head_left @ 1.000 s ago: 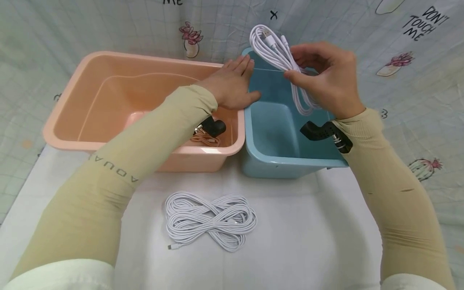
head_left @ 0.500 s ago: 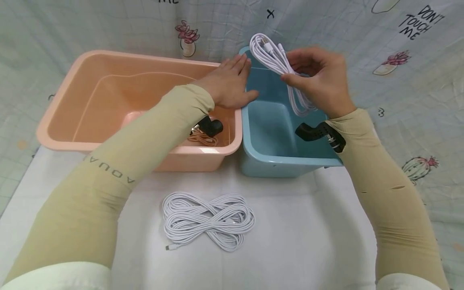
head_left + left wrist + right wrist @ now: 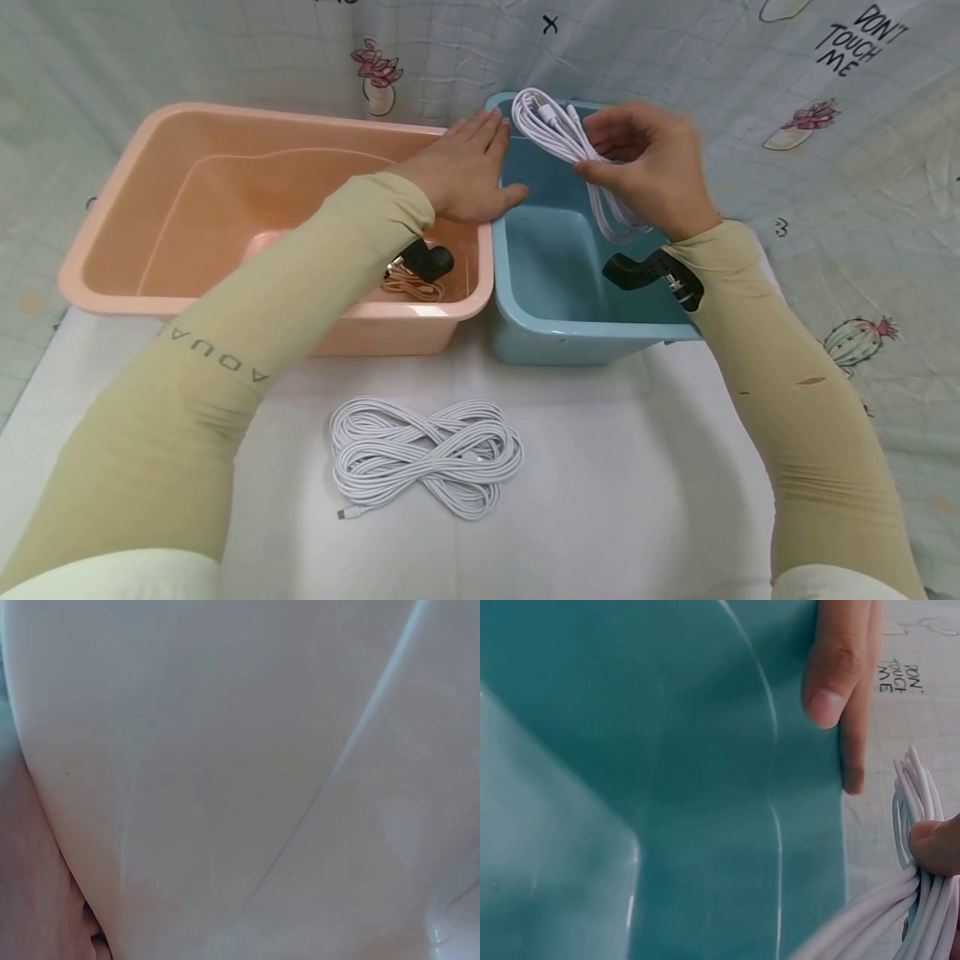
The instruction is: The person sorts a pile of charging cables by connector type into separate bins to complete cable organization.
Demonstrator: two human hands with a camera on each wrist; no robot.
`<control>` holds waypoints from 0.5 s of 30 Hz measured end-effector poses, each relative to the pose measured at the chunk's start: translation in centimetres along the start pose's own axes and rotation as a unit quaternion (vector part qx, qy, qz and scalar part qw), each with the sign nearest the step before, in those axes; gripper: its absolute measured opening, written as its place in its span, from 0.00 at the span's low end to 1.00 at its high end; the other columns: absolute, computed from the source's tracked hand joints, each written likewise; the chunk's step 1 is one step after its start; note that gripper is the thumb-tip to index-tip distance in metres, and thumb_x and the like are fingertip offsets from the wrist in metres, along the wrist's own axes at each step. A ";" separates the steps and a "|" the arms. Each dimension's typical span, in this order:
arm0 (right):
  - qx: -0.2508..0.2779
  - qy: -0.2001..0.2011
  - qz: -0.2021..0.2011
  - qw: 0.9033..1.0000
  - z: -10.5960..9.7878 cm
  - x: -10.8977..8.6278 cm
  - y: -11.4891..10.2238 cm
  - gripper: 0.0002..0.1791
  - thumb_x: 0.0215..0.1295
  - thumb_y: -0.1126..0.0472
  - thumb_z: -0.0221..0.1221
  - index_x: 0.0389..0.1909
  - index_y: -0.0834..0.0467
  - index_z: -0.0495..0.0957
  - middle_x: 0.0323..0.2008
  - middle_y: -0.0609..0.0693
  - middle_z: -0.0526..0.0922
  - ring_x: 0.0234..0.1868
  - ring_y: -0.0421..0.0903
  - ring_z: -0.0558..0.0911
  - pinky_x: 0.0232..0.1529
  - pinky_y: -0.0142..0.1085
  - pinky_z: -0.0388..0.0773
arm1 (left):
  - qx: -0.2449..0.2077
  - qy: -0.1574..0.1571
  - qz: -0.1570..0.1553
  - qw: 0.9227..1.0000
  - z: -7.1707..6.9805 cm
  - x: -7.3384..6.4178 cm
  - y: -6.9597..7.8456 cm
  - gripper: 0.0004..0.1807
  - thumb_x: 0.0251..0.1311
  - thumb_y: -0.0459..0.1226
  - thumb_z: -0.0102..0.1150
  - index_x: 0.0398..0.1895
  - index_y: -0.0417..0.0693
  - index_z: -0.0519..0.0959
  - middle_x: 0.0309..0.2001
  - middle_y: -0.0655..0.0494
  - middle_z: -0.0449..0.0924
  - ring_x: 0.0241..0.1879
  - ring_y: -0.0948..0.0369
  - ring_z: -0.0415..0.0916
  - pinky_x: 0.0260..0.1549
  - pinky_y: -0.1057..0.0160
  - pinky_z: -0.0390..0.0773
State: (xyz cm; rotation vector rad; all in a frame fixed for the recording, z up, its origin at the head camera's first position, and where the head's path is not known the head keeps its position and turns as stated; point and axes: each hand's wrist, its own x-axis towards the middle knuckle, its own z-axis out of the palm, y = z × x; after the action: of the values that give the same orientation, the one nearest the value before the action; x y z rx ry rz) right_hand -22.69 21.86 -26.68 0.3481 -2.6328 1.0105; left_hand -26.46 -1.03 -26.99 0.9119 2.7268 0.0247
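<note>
My right hand [image 3: 651,162] pinches a coiled white charging cable [image 3: 553,129] between thumb and fingers, above the blue bin [image 3: 540,321]. In the right wrist view the thumb presses across the strands of the white charging cable [image 3: 930,900]. Straight-fingered, my left hand [image 3: 467,173] rests over the adjoining rims of the peach bin [image 3: 247,112] and the blue one. The left wrist view is filled by the peach bin's wall [image 3: 225,750], with part of the left hand [image 3: 37,885] at its edge. A second white cable [image 3: 427,457], coiled in a figure eight, lies on the table.
An orange cable [image 3: 412,285] lies inside the peach bin at its front right, partly hidden by the wrist mount [image 3: 427,260]. The bins stand side by side on a white table [image 3: 600,492], with a patterned cloth [image 3: 442,50] behind them.
My right hand has lowered slightly with the white charging cable, closer over the blue bin. The left hand keeps its place on the rims. The whole head view has shifted slightly left.
</note>
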 end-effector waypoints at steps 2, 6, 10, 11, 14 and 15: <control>-0.010 -0.007 0.007 1.000 0.0 0.0 0.1 0.24 0.55 0.60 0.70 0.55 0.55 0.80 0.49 0.56 0.84 0.40 0.32 0.81 0.49 0.24 0.80 | -0.001 0.001 -0.001 1.000 0.0 0.0 0.0 0.49 0.69 0.63 0.24 0.75 0.40 0.23 0.77 0.45 0.16 0.79 0.50 0.17 0.79 0.50 0.28; -0.019 -0.019 0.019 0.999 0.1 0.0 0.2 0.24 0.56 0.58 0.70 0.55 0.54 0.80 0.48 0.55 0.84 0.40 0.33 0.81 0.47 0.22 0.79 | -0.001 0.003 -0.002 1.000 0.0 0.0 0.0 0.49 0.69 0.63 0.24 0.75 0.39 0.24 0.78 0.45 0.17 0.79 0.50 0.18 0.79 0.50 0.28; -0.032 -0.028 0.033 0.999 0.1 0.1 0.3 0.24 0.56 0.57 0.70 0.54 0.54 0.81 0.48 0.54 0.84 0.39 0.33 0.81 0.47 0.23 0.79 | -0.001 0.005 -0.002 1.000 0.0 0.0 0.0 0.49 0.69 0.63 0.25 0.75 0.39 0.24 0.78 0.45 0.17 0.79 0.50 0.18 0.79 0.50 0.28; -0.035 -0.030 0.036 0.998 0.1 0.1 0.3 0.23 0.56 0.56 0.70 0.54 0.55 0.81 0.48 0.55 0.85 0.39 0.33 0.81 0.47 0.23 0.80 | -0.001 0.005 -0.002 1.000 0.0 0.0 0.0 0.49 0.69 0.63 0.25 0.75 0.39 0.23 0.78 0.45 0.17 0.79 0.50 0.18 0.79 0.50 0.28; -0.042 -0.034 0.044 0.998 0.0 0.2 0.4 0.23 0.55 0.56 0.70 0.53 0.56 0.81 0.48 0.56 0.85 0.38 0.32 0.81 0.46 0.23 0.80 | -0.002 0.005 -0.001 1.000 0.0 0.0 0.0 0.49 0.69 0.63 0.25 0.75 0.40 0.23 0.78 0.46 0.17 0.79 0.50 0.18 0.79 0.49 0.28; -0.043 -0.036 0.045 0.997 0.0 0.2 0.4 0.23 0.55 0.56 0.70 0.53 0.56 0.81 0.48 0.56 0.85 0.38 0.32 0.81 0.46 0.23 0.80 | -0.001 0.004 -0.001 1.000 0.0 0.0 0.0 0.48 0.69 0.63 0.24 0.75 0.40 0.23 0.78 0.46 0.17 0.79 0.50 0.18 0.79 0.49 0.28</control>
State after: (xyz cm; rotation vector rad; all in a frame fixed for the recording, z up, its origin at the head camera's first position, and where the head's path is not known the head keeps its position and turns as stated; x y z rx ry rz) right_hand -23.01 22.14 -26.85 0.2519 -2.7690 0.9258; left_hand -26.43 -1.05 -26.98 0.9101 2.7351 0.0304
